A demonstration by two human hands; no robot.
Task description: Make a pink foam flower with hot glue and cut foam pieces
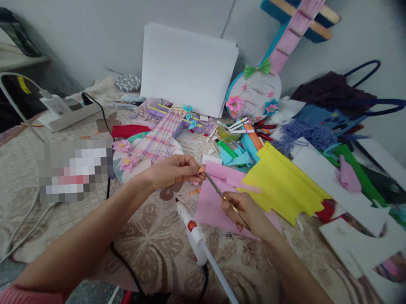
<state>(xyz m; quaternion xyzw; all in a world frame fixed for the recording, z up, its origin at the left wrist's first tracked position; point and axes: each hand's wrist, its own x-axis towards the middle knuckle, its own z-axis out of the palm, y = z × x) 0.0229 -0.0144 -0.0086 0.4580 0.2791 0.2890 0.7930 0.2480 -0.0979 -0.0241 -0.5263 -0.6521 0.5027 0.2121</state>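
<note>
Up close, pinching a tiny orange scrap [200,170] between thumb and fingertips of the left hand [172,170], raised just off the mat so the blades can reach it from the side. Gripping the scissors [222,197] in the right hand [246,214], fingers curled shut through the handles, tips slanting up and left until they meet the scrap; cannot tell whether the blades are parted or closed at that point. Held over the pink sheet [209,201], probably so trimmings fall on paper rather than on the patterned mat [149,236].

Parked between the forearms, a white glue gun [192,232], nozzle pointing away, stick jutting back toward the body, cord trailing off left: near, yet clear of both wrists. Spread just right of the pink sheet, a yellow sheet [281,184] with a jagged lower edge, partly overlapping white card [330,186]. Lying behind the left hand, a flat paper guitar [148,148] with pink flowers and threads for strings; leaning against the wall farther back, a second guitar model [254,92] with a green bow. Propped on the same wall, a stack of white paper [188,66], upright and out of the working area. Scattered in the middle, markers and coloured offcuts; plugged in at far left, a power strip [68,111]. Dropped at right, a dark bag [336,95].
</note>
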